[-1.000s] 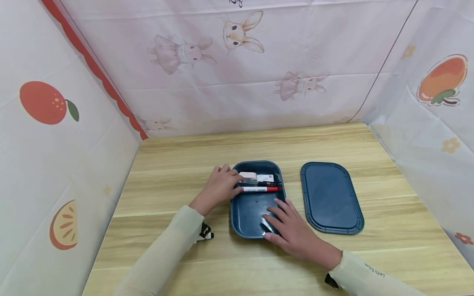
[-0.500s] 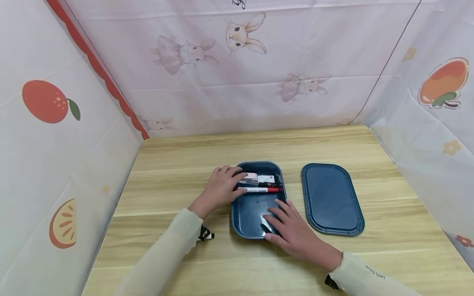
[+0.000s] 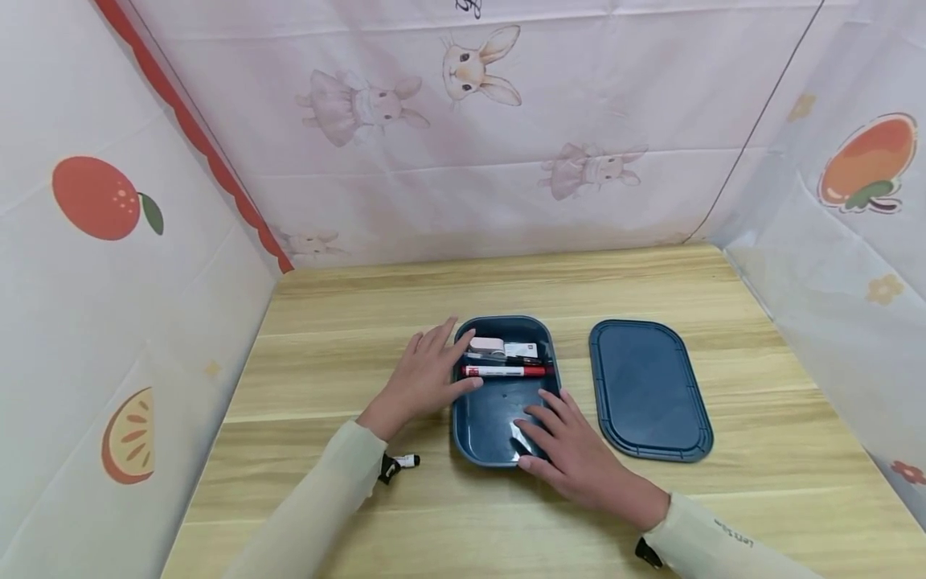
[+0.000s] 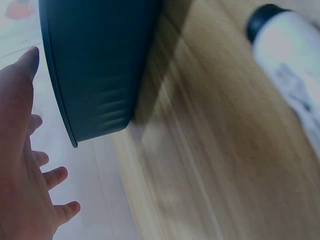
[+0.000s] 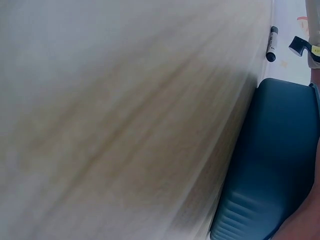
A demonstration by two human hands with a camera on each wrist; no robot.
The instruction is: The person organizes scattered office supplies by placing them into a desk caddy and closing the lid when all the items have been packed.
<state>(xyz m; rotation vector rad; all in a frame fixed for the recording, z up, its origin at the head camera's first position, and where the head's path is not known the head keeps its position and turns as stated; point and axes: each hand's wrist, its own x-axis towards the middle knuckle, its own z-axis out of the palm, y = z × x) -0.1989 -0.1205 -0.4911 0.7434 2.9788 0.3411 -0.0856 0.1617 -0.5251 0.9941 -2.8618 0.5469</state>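
A dark blue open box (image 3: pixel 499 438) stands on the table. Across it lies a red-and-white marker (image 3: pixel 506 371), with a dark pen (image 3: pixel 517 361) behind. Farther back sit a pale pink-and-white object (image 3: pixel 487 346) and a small white rectangular piece (image 3: pixel 521 350). My left hand (image 3: pixel 419 378) is at the box's left side, fingers spread, thumb over the rim near the marker's end; nothing is in its grasp. My right hand (image 3: pixel 575 454) lies over the near right rim with fingers extended into the box. A white marker with a black cap (image 4: pixel 290 55) lies on the table beside my left wrist.
A blue lid (image 3: pixel 651 390) lies flat right of the box. The wood-grain table (image 3: pixel 463 531) is bounded by printed fabric walls (image 3: pixel 579 72) at the back and both sides. Black straps (image 3: pixel 647 553) are on the wrists.
My left hand has drawn back slightly left and its fingers have straightened away from the red-and-white marker, whose left end now shows. The right hand has stayed in place.
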